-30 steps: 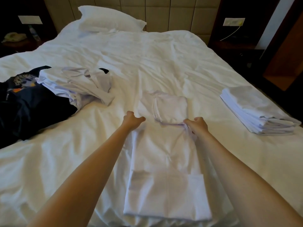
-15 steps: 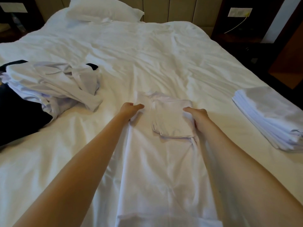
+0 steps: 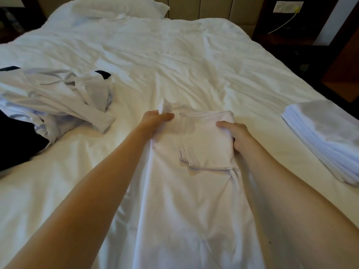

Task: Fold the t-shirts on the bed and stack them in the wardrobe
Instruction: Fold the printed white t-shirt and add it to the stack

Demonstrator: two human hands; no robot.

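Head view. White t-shirt (image 3: 194, 200) lay flat on the bed (image 3: 174, 55), centre of frame, running lengthwise from the near edge up to the hands. Long sides already turned in, so it read as a narrow strip. Folded-over sleeve panel (image 3: 207, 140) sat on top at the far right end, a squarish multi-layer patch with its edges showing. Cloth creased, plain white, no print seen.

Left hand (image 3: 155, 121) gripped the far left corner of the shirt, fingers (image 3: 167, 115) curled and pinching a tuft of cloth that stood up above the knuckles. Right hand (image 3: 237, 134) held the right edge of the sleeve panel, thumb on top, the other fingers tucked under and hidden. Both forearms bare.

Bed covered in a wrinkled white duvet. Pillow (image 3: 118, 6) at the head, against a padded beige headboard (image 3: 204, 6). Loose pile of unfolded white shirts (image 3: 58, 98) on the left, lying partly over a dark garment (image 3: 17, 144). Neat stack of folded white shirts (image 3: 326, 138) at the right edge of the bed, well apart from the hands. Wall socket (image 3: 287, 6) with a pale cable (image 3: 281, 26) on the dark wall to the right; dim floor beside the bed.
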